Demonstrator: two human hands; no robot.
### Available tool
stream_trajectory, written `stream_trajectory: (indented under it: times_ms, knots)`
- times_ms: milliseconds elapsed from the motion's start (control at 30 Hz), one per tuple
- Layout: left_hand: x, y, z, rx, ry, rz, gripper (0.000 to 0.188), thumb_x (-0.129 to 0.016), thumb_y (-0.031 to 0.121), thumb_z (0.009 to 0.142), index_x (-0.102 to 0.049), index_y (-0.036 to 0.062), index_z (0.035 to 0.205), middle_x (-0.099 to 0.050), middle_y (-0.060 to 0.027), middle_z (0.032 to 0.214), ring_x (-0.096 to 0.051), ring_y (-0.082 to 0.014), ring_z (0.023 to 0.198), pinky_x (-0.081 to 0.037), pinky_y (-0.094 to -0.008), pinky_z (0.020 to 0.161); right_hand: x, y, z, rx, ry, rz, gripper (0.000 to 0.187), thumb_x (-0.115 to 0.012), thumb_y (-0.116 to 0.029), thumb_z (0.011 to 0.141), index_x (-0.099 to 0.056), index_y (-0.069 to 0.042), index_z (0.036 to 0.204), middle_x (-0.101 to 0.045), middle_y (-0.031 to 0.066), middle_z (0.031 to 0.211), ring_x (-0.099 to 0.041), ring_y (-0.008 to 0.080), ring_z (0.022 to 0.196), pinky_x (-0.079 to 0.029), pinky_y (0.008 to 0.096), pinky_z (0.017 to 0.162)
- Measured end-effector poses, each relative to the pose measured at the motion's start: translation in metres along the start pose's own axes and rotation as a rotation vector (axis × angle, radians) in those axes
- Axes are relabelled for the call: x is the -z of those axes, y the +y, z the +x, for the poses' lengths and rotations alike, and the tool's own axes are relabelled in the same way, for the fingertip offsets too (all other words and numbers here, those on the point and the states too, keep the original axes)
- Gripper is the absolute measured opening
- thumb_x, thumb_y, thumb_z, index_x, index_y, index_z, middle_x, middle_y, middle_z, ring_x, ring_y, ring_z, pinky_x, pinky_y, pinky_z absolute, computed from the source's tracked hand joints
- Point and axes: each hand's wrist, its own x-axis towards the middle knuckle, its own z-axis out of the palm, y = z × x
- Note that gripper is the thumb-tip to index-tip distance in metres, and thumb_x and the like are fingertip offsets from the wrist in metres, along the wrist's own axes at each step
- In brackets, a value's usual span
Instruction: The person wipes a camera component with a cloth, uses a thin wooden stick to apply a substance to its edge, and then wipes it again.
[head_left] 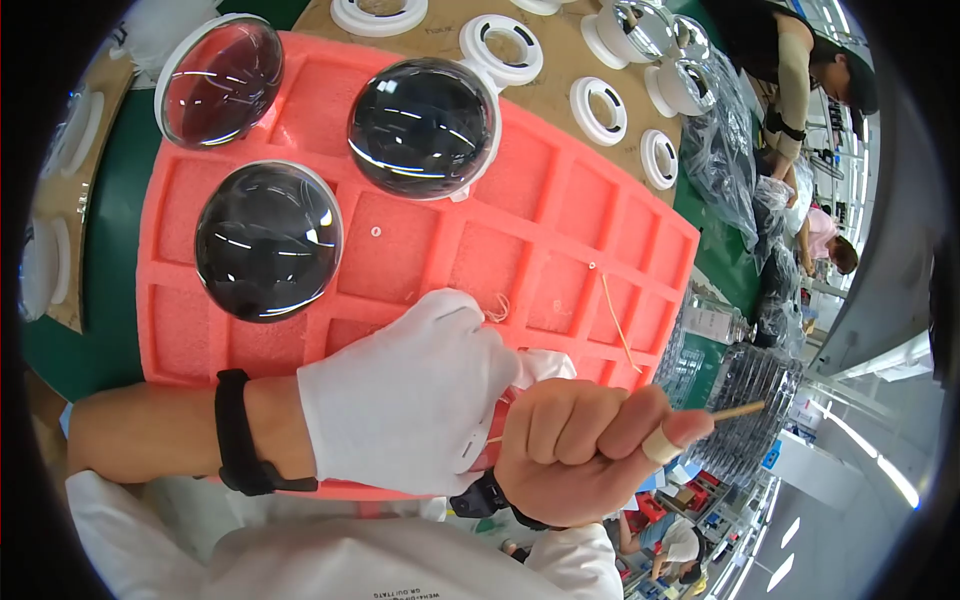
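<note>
My left hand (425,385), in a white glove with a black strap round its wrist, is curled closed over the near part of a pink foam tray (148,290). Its fingertips are turned away, so what it may grip is hidden. Beside it my bare right hand (590,445), with tape round the thumb, is closed on a thin wooden stick (738,411) that points right. A bit of white cloth (548,365) shows between the hands. Three dark, glossy domes with white rims sit in the tray: one front left (268,242), one behind (422,128), one reddish-looking (222,82).
A yellowish strip (620,325) and a small loop of string (497,308) lie in the tray. Brown cardboard (440,42) behind holds several white rings (598,110) and mirrored domes (640,30). Clear plastic bags (718,150) lie to the right. A co-worker (795,80) stands at far right.
</note>
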Motion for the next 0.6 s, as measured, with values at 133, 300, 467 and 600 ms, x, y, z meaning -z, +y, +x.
stream_trajectory:
  times_ms: [133, 300, 467, 600]
  knots:
    - [0.005, -0.001, 0.004, 0.002, -0.035, 0.012, 0.020, -0.066, 0.026, 0.079, -0.058, 0.0072, 0.075, -0.056, -0.0035, 0.076, -0.048, -0.0209, 0.070, -0.034, -0.0351, 0.073, -0.008, 0.001, -0.004, -0.038, -0.022, -0.079, 0.060, -0.023, -0.056, 0.109, -0.027, -0.013, 0.067, -0.026, -0.0003, 0.045, -0.022, 0.0115, 0.036, -0.017, 0.0288, 0.033]
    - [-0.005, -0.002, 0.003, -0.006, 0.103, 0.015, 0.029, -0.070, 0.033, 0.073, -0.050, 0.0108, 0.068, -0.047, -0.0045, 0.062, -0.048, -0.0244, 0.065, -0.039, -0.0355, 0.076, -0.003, -0.013, 0.005, -0.299, -0.077, -0.277, 0.064, -0.027, -0.059, 0.107, -0.028, -0.012, 0.063, -0.027, 0.0002, 0.046, -0.028, 0.0146, 0.036, -0.021, 0.0312, 0.033]
    - [-0.002, -0.004, 0.003, -0.013, 0.067, 0.061, 0.032, -0.073, 0.032, 0.070, -0.050, 0.0106, 0.069, -0.048, -0.0066, 0.065, -0.048, -0.0241, 0.066, -0.039, -0.0383, 0.073, -0.016, -0.015, 0.004, -0.281, -0.229, -0.739, 0.064, -0.035, -0.059, 0.105, -0.030, -0.012, 0.062, -0.029, 0.0001, 0.045, -0.029, 0.0153, 0.035, -0.020, 0.0325, 0.034]
    - [0.003, -0.003, 0.006, -0.036, -0.014, -0.104, 0.035, -0.077, 0.032, 0.067, -0.051, 0.0093, 0.071, -0.049, -0.0080, 0.067, -0.048, -0.0256, 0.067, -0.040, -0.0393, 0.072, 0.014, -0.017, 0.002, -0.398, -0.024, -0.168, 0.058, -0.031, -0.052, 0.109, -0.028, -0.012, 0.067, -0.023, -0.0007, 0.047, -0.019, 0.0133, 0.035, -0.017, 0.0308, 0.033]
